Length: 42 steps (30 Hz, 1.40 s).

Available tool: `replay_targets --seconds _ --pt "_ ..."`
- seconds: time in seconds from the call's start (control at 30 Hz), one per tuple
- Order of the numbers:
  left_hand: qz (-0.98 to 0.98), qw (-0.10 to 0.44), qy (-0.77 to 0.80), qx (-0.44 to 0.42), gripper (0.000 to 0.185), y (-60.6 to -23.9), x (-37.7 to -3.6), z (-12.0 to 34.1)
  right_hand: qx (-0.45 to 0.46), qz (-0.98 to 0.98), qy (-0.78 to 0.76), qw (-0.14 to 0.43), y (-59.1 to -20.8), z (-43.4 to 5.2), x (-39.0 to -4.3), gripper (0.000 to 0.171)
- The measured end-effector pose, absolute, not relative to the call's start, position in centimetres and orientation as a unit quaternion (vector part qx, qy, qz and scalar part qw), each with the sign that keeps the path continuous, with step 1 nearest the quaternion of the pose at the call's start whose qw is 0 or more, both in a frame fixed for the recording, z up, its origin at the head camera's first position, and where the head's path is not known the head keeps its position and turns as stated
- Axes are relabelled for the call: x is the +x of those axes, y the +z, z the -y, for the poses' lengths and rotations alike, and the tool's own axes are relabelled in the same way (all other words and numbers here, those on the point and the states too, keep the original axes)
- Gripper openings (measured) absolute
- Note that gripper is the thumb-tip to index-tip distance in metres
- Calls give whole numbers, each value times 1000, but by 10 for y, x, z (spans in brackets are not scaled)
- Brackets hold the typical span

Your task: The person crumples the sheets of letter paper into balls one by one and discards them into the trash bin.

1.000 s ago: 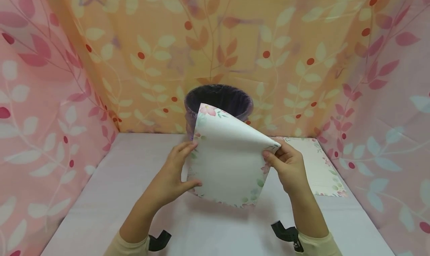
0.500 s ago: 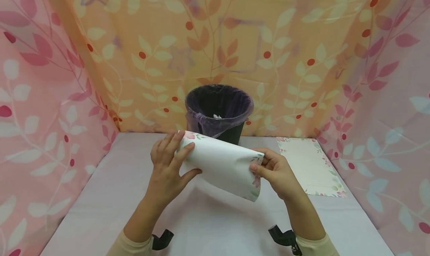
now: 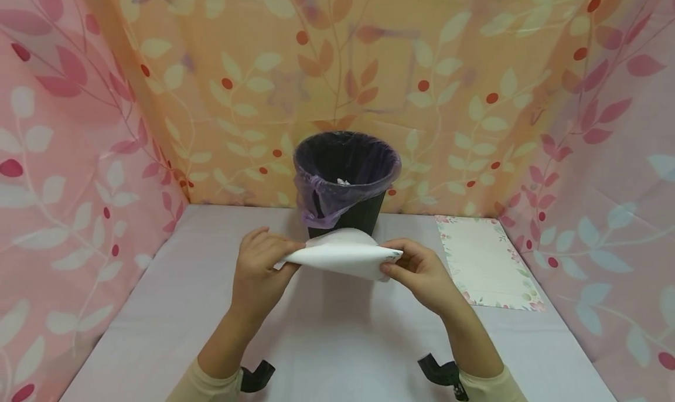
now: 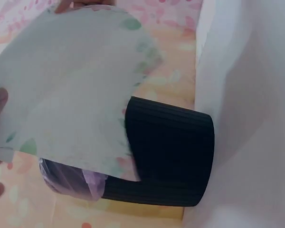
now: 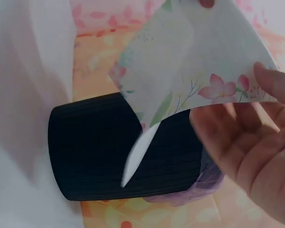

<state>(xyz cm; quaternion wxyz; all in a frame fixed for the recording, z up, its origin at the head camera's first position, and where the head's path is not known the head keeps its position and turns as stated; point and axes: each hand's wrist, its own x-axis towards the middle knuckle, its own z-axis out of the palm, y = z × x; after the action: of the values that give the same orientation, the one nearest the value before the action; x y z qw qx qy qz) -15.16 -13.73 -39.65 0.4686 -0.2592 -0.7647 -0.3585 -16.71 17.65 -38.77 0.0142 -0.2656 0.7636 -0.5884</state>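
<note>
Between my two hands a white sheet of paper (image 3: pixel 337 260) with a printed flower border is held up above the table, bent over into a curve. My left hand (image 3: pixel 261 270) pinches its left edge between thumb and fingers. At the right edge, my right hand (image 3: pixel 422 273) grips the paper with the thumb on the near side. In the right wrist view, pink flowers run along the edge of the sheet (image 5: pixel 199 57) by the thumb. The left wrist view shows the broad face of the sheet (image 4: pixel 76 80) in front of the dark bin.
A black bin (image 3: pixel 364 211) lined with a purple plastic bag (image 3: pixel 324 200) stands at the back of the table (image 3: pixel 174 308), a small white scrap inside. Another flower-bordered sheet (image 3: pixel 482 264) lies flat at the right. Patterned cloth (image 3: pixel 237 97) encloses the back and sides.
The sheet has come down and tipped from facing me to nearly edge-on, curving over. Both hands have lowered a little with it, and the bin's front now shows.
</note>
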Motion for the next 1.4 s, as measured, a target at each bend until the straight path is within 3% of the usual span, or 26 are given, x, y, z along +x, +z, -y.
replay_targets --seconds 0.17,0.33,0.5,0.63,0.8,0.97,1.1,1.23,1.4 --pt "777 417 -424 -207 24 -401 -149 137 -289 -841 -444 -110 -390 -169 -164 35" --pt "771 288 -553 -128 14 -402 -142 132 -350 -845 -358 -188 -390 -163 -160 66" --pt "745 174 -638 -93 8 -400 -137 121 -414 -835 -310 -186 -391 -157 -155 87" --pt "742 123 -645 -138 5 -399 -135 114 -418 -842 -300 -165 -392 -151 -152 93" --pt "717 48 -661 -216 18 -400 -133 110 -407 -840 -325 -151 -396 -146 -151 105" --pt "678 -12 -675 -291 27 -404 -131 107 -405 -836 -319 -188 -402 -139 -150 98" --pt "687 -10 -650 -326 35 -403 -128 105 -400 -829 -302 -250 -405 -135 -150 71" --pt "739 50 -586 -330 33 -401 -127 104 -376 -827 -296 -294 -406 -133 -150 50" --pt "798 127 -506 -303 29 -401 -129 107 -322 -840 -331 -285 -404 -139 -151 40"
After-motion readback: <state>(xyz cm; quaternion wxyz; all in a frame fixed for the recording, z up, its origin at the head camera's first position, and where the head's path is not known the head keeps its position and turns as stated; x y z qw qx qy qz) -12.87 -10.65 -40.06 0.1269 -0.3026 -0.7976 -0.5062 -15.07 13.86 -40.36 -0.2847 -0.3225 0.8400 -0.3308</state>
